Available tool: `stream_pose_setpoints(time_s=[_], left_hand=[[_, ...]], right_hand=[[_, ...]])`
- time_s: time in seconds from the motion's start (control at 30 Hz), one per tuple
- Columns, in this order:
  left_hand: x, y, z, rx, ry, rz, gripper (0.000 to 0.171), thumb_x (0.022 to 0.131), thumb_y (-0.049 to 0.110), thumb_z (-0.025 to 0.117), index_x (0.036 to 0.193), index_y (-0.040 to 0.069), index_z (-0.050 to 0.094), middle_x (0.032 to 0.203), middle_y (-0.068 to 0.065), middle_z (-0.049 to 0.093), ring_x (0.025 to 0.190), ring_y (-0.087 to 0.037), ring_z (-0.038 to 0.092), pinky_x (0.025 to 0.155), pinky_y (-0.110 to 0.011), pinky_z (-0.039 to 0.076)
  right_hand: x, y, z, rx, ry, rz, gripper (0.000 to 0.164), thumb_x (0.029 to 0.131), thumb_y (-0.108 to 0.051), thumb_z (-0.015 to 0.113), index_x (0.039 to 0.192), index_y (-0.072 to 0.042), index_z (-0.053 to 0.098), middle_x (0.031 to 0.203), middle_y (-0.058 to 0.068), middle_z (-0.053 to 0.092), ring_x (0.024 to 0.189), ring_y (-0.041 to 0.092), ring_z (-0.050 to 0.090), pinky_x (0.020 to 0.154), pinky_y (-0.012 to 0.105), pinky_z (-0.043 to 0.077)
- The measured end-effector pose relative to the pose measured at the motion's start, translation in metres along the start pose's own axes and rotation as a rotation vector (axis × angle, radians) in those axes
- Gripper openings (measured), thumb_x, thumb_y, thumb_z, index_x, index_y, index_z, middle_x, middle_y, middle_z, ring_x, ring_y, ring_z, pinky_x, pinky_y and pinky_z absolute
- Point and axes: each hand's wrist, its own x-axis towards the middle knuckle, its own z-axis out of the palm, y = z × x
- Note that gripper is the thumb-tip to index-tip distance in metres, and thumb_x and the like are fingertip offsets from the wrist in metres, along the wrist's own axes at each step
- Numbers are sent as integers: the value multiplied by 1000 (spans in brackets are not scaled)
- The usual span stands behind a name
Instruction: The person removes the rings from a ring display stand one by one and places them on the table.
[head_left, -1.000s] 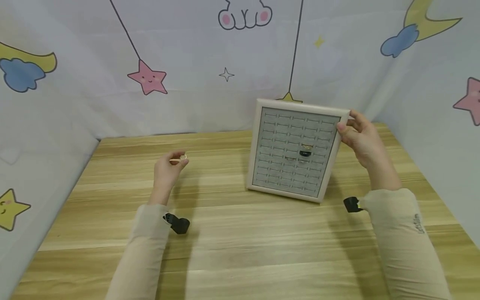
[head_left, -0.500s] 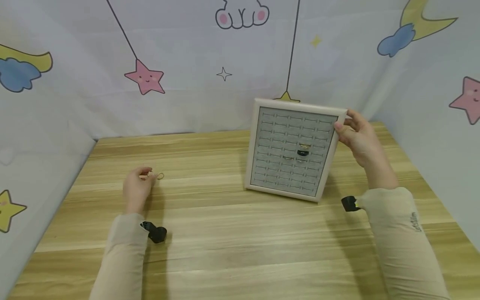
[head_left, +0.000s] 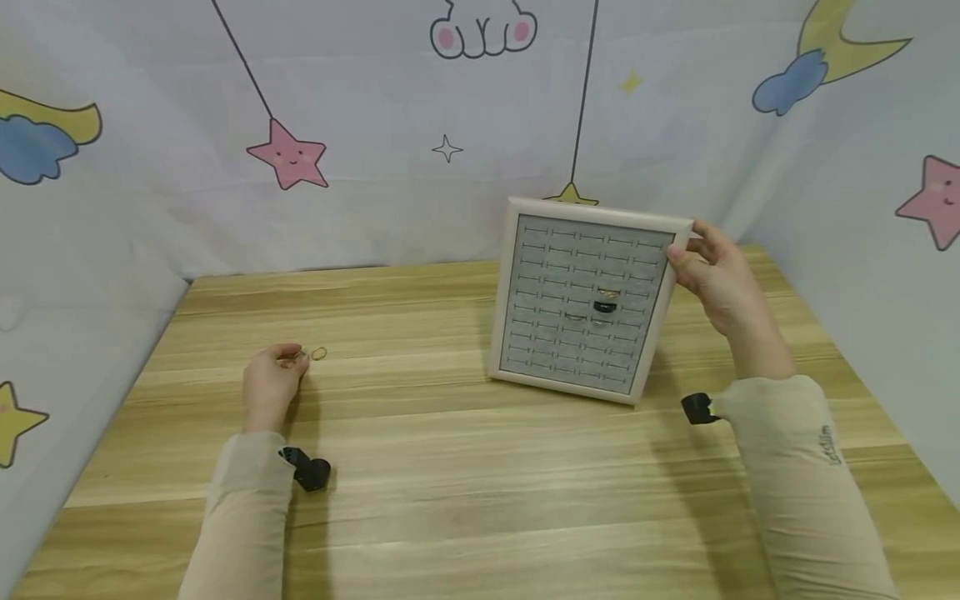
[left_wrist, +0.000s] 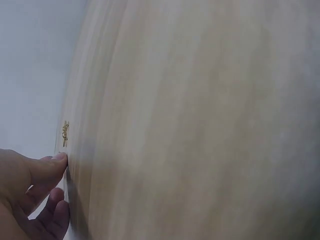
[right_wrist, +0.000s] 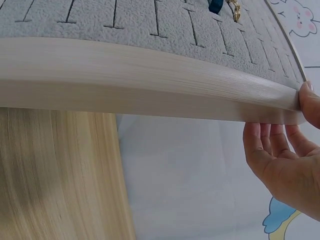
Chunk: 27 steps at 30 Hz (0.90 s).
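Observation:
On the left, my left hand (head_left: 272,379) is down near the table, its thumb and index finger pinching a small, thin ring (head_left: 302,357) that the fingers partly cover. Just beyond those fingertips is a gold ring (head_left: 319,353); the left wrist view shows this gold ring (left_wrist: 65,133) edge-on past the thumb. My right hand (head_left: 716,271) grips the upper right corner of a pale-framed ring display board (head_left: 517,292), thumb in front and fingers behind. The tilted board has grey slotted padding, holding a black ring (head_left: 604,307), a gold ring (head_left: 608,292) and two thin ones.
Beneath everything is a wood-grain table (head_left: 450,483). A white cloth backdrop (head_left: 375,83) printed with stars, moons and clouds stands behind and at both sides. Black wrist cameras sit at the left cuff (head_left: 251,467) and right cuff (head_left: 765,400).
My left hand has moved left and down toward the table, and the gold ring now shows beside its fingertips. My right hand and the display board have kept nearly the same place.

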Motion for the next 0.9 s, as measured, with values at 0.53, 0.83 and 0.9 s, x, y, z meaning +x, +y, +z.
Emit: stream_pose_setpoints(time_s=[0.53,0.83,0.9], left_hand=[[-3,18,1,-132,34,-9,42,94,11,55,134,-1,52,138,-21,52,119,-38,53,97,-45,45],[-10,72,12,-304,55,97,39,94,14,59,131,4,56,132,-15,58,108,-28,53,78,-24,43],[-13,85,16,-331,43,130,37,94,13,60,130,5,57,131,-15,59,107,-28,53,78,-24,43]], right_hand=[[-1,0,1,14,-4,-9,79,85,-28,67,150,-11,25,108,-8,49,86,-1,56,77,10,48],[0,1,1,48,-9,-19,74,86,-25,67,149,-11,29,106,-7,51,85,0,56,76,10,49],[0,1,1,54,-9,-23,73,86,-24,67,148,-12,31,106,-7,51,85,1,56,76,10,49]])
